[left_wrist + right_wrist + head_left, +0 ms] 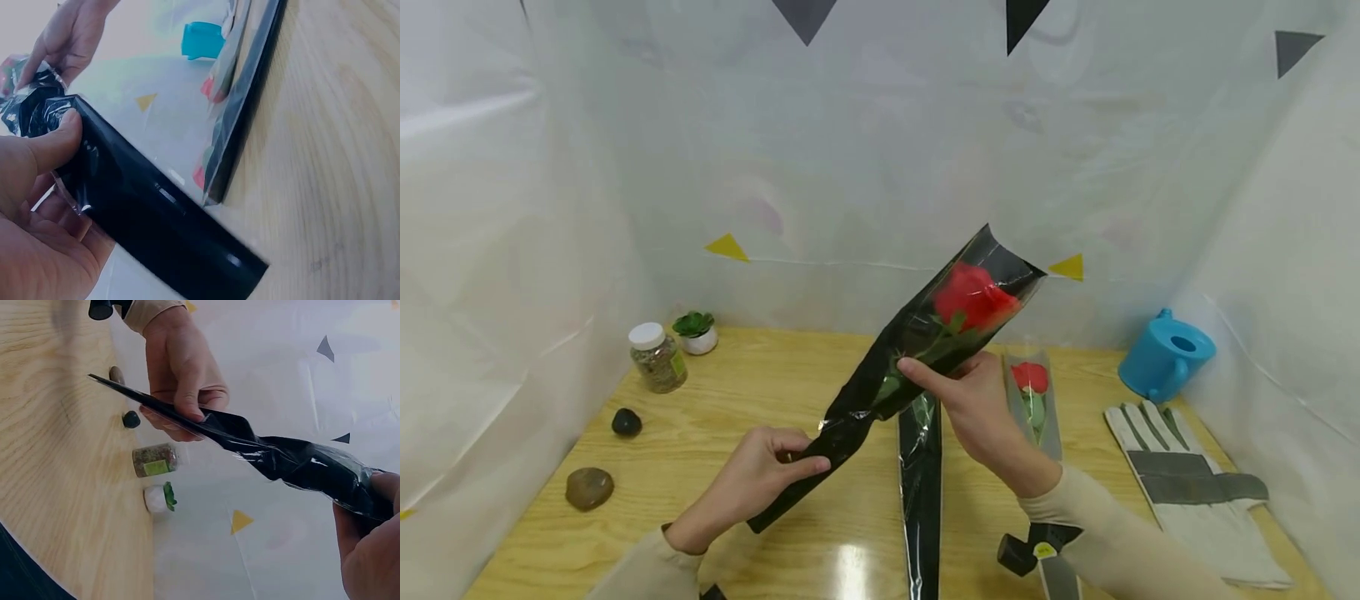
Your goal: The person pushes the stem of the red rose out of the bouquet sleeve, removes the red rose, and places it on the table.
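Note:
A single red rose (970,298) in a black wrapper with a clear front is held up at a slant over the table, bloom toward the upper right. My left hand (748,477) pinches the narrow lower part of the wrapper, thumb on top, and its flat tail end (181,231) juts past the fingers in the left wrist view. Higher up, just below the bloom, my right hand (981,408) grips it with the thumb across the front. Between the hands the black wrapper (300,465) looks creased and twisted. A second black-wrapped flower (920,492) lies on the table beneath, its top hidden.
Another wrapped rose (1032,392) lies behind my right wrist. To the right are a blue watering can (1165,354) and work gloves (1198,500). On the left stand a jar (658,358) and a potted succulent (696,333), with a black stone (627,422) and a brown stone (589,488).

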Tool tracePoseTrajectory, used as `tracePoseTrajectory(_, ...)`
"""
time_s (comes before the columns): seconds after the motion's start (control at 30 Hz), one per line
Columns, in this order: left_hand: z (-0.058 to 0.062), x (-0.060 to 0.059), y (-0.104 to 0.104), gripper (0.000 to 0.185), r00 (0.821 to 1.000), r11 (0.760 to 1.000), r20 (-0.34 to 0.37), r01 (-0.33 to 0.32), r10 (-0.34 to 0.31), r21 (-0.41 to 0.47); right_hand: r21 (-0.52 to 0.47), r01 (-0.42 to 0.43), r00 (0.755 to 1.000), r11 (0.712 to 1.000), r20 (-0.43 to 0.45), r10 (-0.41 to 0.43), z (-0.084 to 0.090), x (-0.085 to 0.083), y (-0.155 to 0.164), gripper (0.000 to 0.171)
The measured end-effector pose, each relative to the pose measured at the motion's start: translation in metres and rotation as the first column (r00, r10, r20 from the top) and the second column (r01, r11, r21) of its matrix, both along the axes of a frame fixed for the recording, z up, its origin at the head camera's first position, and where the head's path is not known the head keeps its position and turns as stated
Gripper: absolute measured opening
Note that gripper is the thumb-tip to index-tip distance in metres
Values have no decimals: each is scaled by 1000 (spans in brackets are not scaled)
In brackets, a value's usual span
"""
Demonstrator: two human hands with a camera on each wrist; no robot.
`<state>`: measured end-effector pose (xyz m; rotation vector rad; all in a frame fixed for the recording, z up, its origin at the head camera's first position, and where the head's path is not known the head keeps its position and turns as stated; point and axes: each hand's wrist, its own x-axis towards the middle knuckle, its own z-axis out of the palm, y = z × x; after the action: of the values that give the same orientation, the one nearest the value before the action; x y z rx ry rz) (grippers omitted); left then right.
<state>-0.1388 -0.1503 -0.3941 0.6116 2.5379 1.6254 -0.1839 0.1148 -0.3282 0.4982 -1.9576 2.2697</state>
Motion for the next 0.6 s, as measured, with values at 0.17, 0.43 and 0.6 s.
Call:
tracePoseTrajectory(0.17, 2, 0, 4, 18, 1000, 1000, -4, -6, 6, 14, 21, -64, 998, 998, 1, 64, -7, 0, -3, 45)
tracePoseTrajectory(0.43, 0, -1, 3, 29, 1000, 1000, 3, 29, -29, 7, 1, -91, 988, 996, 124, 90, -21, -2, -6, 53)
tracePoseTrajectory(0.6, -2, -1, 4, 40, 998, 998, -14, 59, -59, -24, -28, -137, 969, 990, 205, 139, -34, -1, -10, 55)
